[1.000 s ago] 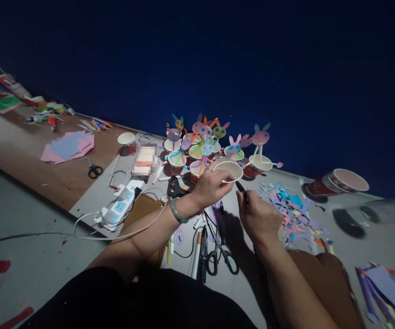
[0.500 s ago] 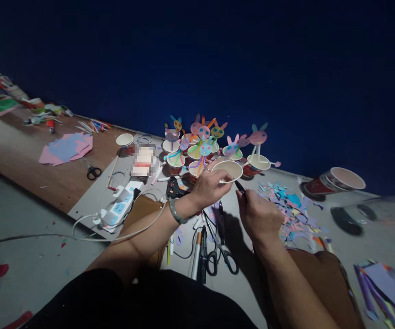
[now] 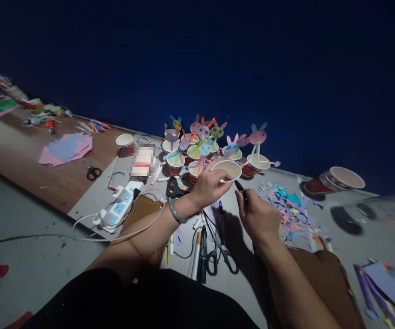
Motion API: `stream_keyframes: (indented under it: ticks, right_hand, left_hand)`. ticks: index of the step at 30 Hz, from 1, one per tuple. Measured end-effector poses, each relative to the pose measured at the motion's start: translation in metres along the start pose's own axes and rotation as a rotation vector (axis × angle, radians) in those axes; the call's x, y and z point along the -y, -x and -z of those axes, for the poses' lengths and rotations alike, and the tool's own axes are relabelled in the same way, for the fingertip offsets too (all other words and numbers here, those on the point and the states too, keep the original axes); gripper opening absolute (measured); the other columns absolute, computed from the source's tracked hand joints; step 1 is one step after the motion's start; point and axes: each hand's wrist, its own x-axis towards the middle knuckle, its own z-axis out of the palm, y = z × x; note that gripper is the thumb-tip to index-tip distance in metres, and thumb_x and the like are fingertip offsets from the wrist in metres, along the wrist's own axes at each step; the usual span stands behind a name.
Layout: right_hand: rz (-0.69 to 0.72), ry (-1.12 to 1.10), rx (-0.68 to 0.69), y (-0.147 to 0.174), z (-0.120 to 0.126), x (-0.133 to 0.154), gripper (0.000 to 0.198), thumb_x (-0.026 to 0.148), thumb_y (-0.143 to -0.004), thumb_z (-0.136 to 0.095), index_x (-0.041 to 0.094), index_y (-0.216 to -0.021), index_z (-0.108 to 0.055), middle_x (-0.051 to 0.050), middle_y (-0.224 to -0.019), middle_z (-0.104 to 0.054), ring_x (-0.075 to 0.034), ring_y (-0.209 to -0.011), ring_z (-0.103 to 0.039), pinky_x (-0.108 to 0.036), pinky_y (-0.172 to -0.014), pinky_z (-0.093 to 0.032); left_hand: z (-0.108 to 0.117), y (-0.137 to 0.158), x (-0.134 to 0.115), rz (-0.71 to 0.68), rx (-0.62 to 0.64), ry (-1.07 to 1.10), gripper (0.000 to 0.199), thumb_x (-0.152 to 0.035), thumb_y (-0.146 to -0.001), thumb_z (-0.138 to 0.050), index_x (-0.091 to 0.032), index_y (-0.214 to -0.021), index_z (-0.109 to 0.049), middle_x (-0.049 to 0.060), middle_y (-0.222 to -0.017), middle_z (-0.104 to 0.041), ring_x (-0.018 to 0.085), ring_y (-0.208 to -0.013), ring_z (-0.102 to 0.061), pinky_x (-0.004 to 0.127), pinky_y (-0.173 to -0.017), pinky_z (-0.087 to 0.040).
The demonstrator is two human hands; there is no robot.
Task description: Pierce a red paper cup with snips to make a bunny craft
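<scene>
Near the middle of the counter [image 3: 63,183]: paper cup [image 3: 227,170] in the left hand [image 3: 207,186], dark tool [image 3: 240,188] in the right hand [image 3: 257,214].

Held just above the surface, cup tilted with its open mouth up and toward the tool, likely to expose the rim and side for working. Left fingers closed round the cup wall; right fingers pinched narrow on the tool, tip just beside the cup's near edge, contact not clear. Behind the cup, a cluster of finished cups with paper bunny heads on sticks [image 3: 204,146], kept back against the blue wall. Between the forearms, scissors [image 3: 221,256] and markers [image 3: 199,251], close for quick reach. Right of the hands, a heap of coloured paper scraps [image 3: 293,214].
</scene>
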Motion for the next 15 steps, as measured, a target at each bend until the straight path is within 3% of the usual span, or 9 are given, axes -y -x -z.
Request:
stream_keyframes:
  ticks: [3,5,10,12,15]
  right_hand:
    - [-0.004,-0.327,0.239,-0.003,0.002,-0.002,0.044,0.055,-0.094,-0.033,0.021,-0.067,-0.042,0.003,-0.051,-0.040,-0.012,-0.047,-0.036,-0.025,-0.050,-0.021]
    - [0.006,-0.410,0.296,-0.004,0.003,-0.003,0.046,0.056,-0.094,-0.029,0.022,-0.065,-0.040,0.003,-0.050,-0.039,-0.012,-0.046,-0.037,-0.025,-0.050,-0.023]
    - [0.047,0.092,0.015,0.000,0.006,-0.002,0.039,0.053,-0.091,-0.042,0.019,-0.076,-0.056,0.001,-0.052,-0.045,-0.011,-0.046,-0.031,-0.026,-0.052,-0.016]
    - [0.080,0.157,0.016,0.003,0.011,-0.001,0.040,0.051,-0.092,-0.041,0.019,-0.076,-0.057,0.001,-0.052,-0.047,-0.011,-0.045,-0.031,-0.025,-0.052,-0.016]
    - [0.100,0.160,0.015,0.005,0.019,0.000,0.042,0.052,-0.093,-0.039,0.019,-0.075,-0.057,0.000,-0.052,-0.049,-0.011,-0.045,-0.035,-0.025,-0.052,-0.019]
  left_hand:
    - [-0.001,0.001,0.001,0.002,0.002,0.018,0.007,-0.022,-0.085,-0.058,-0.019,-0.082,-0.062,0.001,-0.080,-0.069,0.017,-0.080,-0.064,0.043,-0.102,-0.042]
    - [-0.001,0.000,0.000,0.008,0.018,0.033,0.008,-0.024,-0.086,-0.058,-0.019,-0.081,-0.063,0.001,-0.079,-0.069,0.016,-0.080,-0.064,0.042,-0.100,-0.043]
    - [0.003,-0.003,-0.004,0.144,-0.001,0.160,0.010,-0.026,-0.083,-0.062,-0.017,-0.077,-0.064,0.003,-0.079,-0.069,0.016,-0.084,-0.062,0.037,-0.092,-0.047]
    - [0.005,-0.006,-0.004,0.274,-0.045,0.279,0.013,-0.028,-0.081,-0.065,-0.016,-0.076,-0.064,0.004,-0.081,-0.068,0.016,-0.087,-0.061,0.032,-0.084,-0.048]
    - [0.006,-0.010,-0.003,0.440,-0.057,0.528,0.019,-0.032,-0.079,-0.067,-0.014,-0.077,-0.063,0.003,-0.078,-0.065,0.012,-0.075,-0.060,0.024,-0.068,-0.048]
